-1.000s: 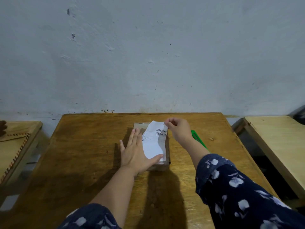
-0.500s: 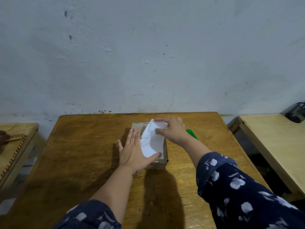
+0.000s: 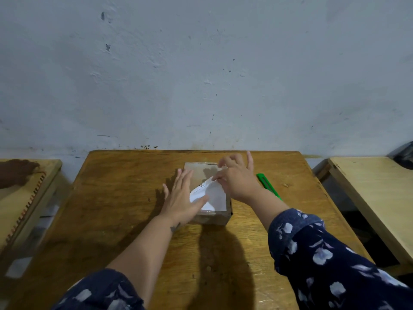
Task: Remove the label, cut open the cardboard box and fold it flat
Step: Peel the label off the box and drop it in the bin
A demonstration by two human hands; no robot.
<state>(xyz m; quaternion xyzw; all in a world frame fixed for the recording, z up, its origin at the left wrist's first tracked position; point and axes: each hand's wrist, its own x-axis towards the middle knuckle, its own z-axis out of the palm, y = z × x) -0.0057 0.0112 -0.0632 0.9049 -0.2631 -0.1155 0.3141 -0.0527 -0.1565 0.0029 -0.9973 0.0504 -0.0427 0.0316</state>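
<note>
A small brown cardboard box (image 3: 215, 216) sits in the middle of the wooden table (image 3: 116, 198). A white paper label (image 3: 212, 194) is partly peeled off its top and folded back toward me, baring the far half of the lid. My right hand (image 3: 238, 180) pinches the label's lifted far edge between thumb and forefinger, the other fingers spread. My left hand (image 3: 182, 198) lies flat with fingers apart on the box's left side, thumb on the label's near corner. A green utility knife (image 3: 268, 185) lies on the table just right of the box, partly hidden by my right wrist.
A pale wooden table (image 3: 375, 198) stands to the right across a dark gap. Another low wooden surface (image 3: 26, 198) with a stitched edge stands at the left. A dark object (image 3: 405, 155) sits at the far right. A blue-grey wall rises right behind the table.
My right hand has pulled the label's far edge back toward me and to the left, so more of the box's top is bare. My left hand has stayed flat on the box.
</note>
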